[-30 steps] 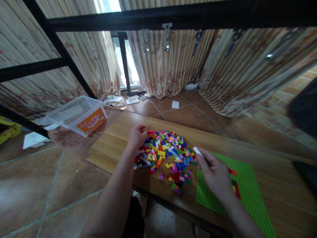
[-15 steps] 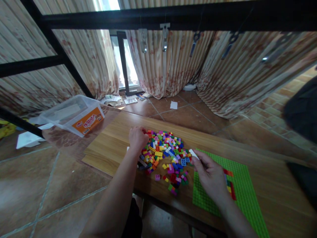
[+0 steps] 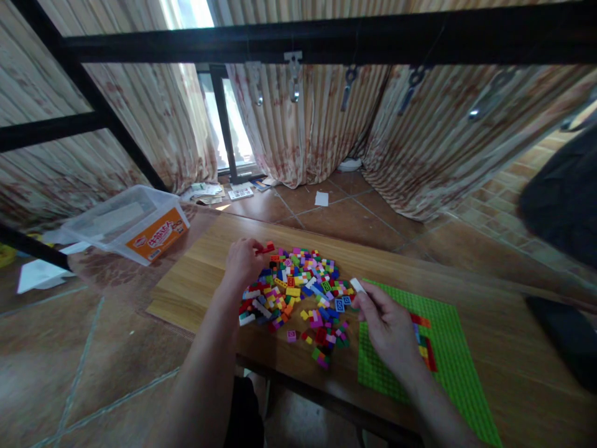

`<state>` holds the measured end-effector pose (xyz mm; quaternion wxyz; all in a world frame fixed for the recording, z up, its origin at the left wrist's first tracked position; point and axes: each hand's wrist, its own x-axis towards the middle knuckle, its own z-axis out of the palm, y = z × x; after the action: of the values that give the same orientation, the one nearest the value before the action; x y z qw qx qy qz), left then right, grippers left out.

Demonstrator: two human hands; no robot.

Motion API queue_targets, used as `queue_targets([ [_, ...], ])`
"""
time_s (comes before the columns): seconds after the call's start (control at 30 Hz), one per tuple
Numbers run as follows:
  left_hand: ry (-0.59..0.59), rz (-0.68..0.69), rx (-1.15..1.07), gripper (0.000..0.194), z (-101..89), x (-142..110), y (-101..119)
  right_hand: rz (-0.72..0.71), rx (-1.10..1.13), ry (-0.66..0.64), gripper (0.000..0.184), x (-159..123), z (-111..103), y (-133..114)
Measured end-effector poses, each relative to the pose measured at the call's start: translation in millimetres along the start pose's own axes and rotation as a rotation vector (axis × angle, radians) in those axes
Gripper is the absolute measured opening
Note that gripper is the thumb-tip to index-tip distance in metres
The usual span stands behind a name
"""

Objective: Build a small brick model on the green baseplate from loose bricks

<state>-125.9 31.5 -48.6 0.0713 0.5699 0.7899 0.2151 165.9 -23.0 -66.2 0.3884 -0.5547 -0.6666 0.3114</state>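
A red toy brick [image 3: 267, 247] sticks out from the fingers of my left hand [image 3: 244, 261], which is closed on it at the far left edge of the brick pile. The pile of mixed coloured bricks [image 3: 293, 291] spreads over the wooden table. My right hand [image 3: 385, 317] pinches a white brick [image 3: 357, 285] between thumb and fingers, above the left part of a green studded baseplate [image 3: 448, 354]. Red, orange, yellow and blue bricks [image 3: 424, 342] sit on that plate, partly hidden by my right hand.
The wooden table [image 3: 196, 274] runs across the view. A clear plastic box [image 3: 158, 233] with an orange label stands to the left. A dark flat object [image 3: 559, 336] lies at the table's right end. Overhead, a black metal bar [image 3: 326, 46] carries hanging clips.
My left hand has reached into the pile's far left edge and now holds a red brick. The right hand keeps the white brick. The whole view has shifted slightly.
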Motion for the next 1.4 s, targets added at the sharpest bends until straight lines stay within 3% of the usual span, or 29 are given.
queue_targets([
  [0.27,-0.203,0.265,-0.337,0.014,-11.5,-15.7,1.2,-0.009,0.014,-0.015,0.042,0.5,0.3,-3.6],
  [0.5,-0.451,0.511,-0.543,0.013,-9.1,-36.5,36.1,0.045,0.111,-0.04,0.032,0.4,8.1,-9.1],
  [0.6,-0.571,0.574,-0.634,0.014,-3.3,-46.2,51.7,0.072,0.275,-0.051,0.024,0.5,14.4,-12.3],
  [0.73,-0.636,0.609,-0.688,0.014,2.8,-52.3,61.9,0.139,0.413,-0.094,0.024,0.9,19.9,-12.9],
  [0.93,-0.67,0.6,-0.817,0.014,4.8,-52.3,64.7,0.204,0.426,-0.056,0.028,2.0,18.9,-13.3],
  [1.17,-0.708,0.594,-0.896,0.011,7.9,-56.3,73.9,0.156,0.463,-0.098,0.025,0.4,20.1,-15.8],
  [1.4,-0.522,0.423,-1.005,0.013,27.4,-66.9,91.6,0.145,0.493,-0.007,0.025,0.9,19.0,-9.0],
])
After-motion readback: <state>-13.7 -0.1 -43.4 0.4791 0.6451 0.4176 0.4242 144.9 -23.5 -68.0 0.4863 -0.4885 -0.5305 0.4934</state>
